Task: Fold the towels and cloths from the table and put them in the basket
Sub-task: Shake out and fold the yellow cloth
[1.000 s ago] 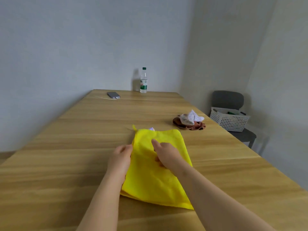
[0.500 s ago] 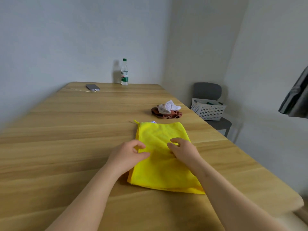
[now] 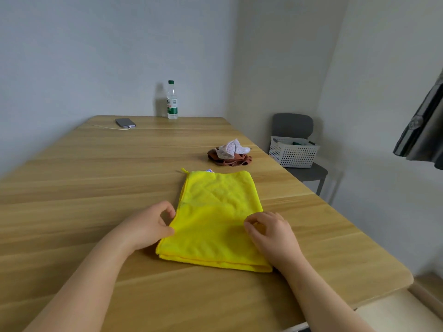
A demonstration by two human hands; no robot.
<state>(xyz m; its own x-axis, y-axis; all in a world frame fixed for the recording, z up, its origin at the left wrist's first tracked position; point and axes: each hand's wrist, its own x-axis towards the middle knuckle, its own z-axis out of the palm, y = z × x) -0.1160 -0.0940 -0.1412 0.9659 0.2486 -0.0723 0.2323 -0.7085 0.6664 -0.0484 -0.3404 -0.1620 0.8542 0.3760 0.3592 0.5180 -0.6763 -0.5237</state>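
**Both hands on the folded yellow towel, mid-table**

L hand [image 3: 148,227] sits at the left edge of the yellow towel [image 3: 215,212], fingers curled, thumb & index pinching that edge approx. halfway along its length; R hand [image 3: 271,233] is on the opposite, right edge, fingers curled in w/ a bit of yellow showing between them, so I'm gripping cloth there too; both forearms reach in from the near side.

The towel lies flat on the wooden table [image 3: 96,188], folded into a long rectangle w/ stacked layers showing at the near end; a small hanging loop [image 3: 184,170] sticks out at the far-left corner & a little tag [image 3: 210,171] peeks past the far edge.

Beyond it, toward the table's right side, a crumpled brown cloth [image 3: 230,161] w/ a white dotted cloth [image 3: 231,148] on top, apart from the towel; neither is folded.

The white perforated basket [image 3: 292,154] stands off the table, on a grey chair [image 3: 309,173] by the right wall; sth dark inside, too small to tell.

Far end: water bottle [image 3: 172,101] upright by the wall; phone [image 3: 125,122] lying flat to its left w/ a white cable [image 3: 103,126] plugged in; dark fabric [image 3: 424,130] hangs at the frame's right edge.
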